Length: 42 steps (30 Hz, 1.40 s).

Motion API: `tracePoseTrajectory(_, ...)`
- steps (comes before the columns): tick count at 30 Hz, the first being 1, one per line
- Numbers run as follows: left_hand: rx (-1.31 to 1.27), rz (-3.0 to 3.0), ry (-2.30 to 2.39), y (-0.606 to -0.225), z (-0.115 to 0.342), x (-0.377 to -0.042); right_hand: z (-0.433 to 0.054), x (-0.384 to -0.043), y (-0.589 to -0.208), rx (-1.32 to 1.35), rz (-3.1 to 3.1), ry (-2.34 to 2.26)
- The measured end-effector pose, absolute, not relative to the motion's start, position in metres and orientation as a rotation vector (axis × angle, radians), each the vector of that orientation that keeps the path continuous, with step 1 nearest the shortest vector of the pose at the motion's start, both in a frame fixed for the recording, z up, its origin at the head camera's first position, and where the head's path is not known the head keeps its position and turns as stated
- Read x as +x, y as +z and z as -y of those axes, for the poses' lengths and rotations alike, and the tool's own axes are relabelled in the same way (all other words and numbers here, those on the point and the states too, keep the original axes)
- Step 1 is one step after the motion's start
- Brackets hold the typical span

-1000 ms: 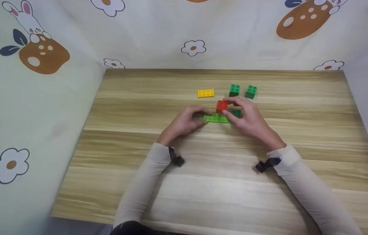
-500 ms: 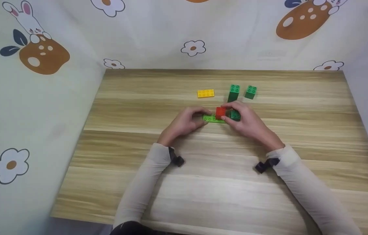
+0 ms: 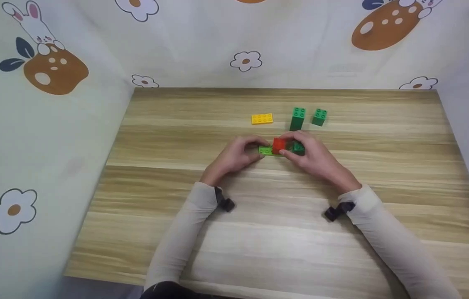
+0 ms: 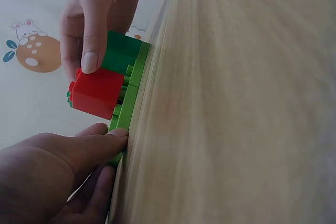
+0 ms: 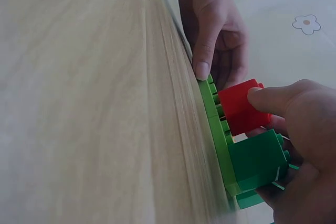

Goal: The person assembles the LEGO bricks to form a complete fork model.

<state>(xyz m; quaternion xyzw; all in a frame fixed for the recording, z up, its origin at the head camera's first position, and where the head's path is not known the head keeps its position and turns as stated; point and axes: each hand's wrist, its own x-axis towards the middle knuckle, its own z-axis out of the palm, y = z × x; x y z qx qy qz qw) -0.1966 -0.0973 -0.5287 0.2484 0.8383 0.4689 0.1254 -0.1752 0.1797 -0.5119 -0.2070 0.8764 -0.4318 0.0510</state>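
A person's right hand (image 3: 315, 153) pinches a red block (image 4: 98, 94) between thumb and fingers above the middle of a light green strip (image 4: 129, 100) on a wooden table (image 3: 267, 253). Studs show between block and strip; whether the 2 are touching cannot be told. The left hand (image 3: 238, 155), at 9 o'clock from the red block, holds the strip's near end in a narrow grip of thumb and fingers. A dark green block (image 5: 257, 161) sits at 3 o'clock, on the strip's other end.

Seen from the head camera, a yellow plate (image 3: 262, 118) with 8 studs lies at 11 o'clock from the red block, a tall green tower (image 3: 297, 119) stands at 1 o'clock, and a shorter green block (image 3: 319, 117) is at 2 o'clock. A wall covering (image 3: 192, 45) printed with flowers rises at 12 o'clock, behind the table.
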Motion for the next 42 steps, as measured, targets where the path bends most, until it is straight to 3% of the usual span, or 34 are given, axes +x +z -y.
tracePoseTrajectory(42, 0.754, -2.470, 1.333, -0.5288, 0.0973, -0.1972, -0.1874, -0.1736, -0.5088, -0.636, -2.710, -1.206)
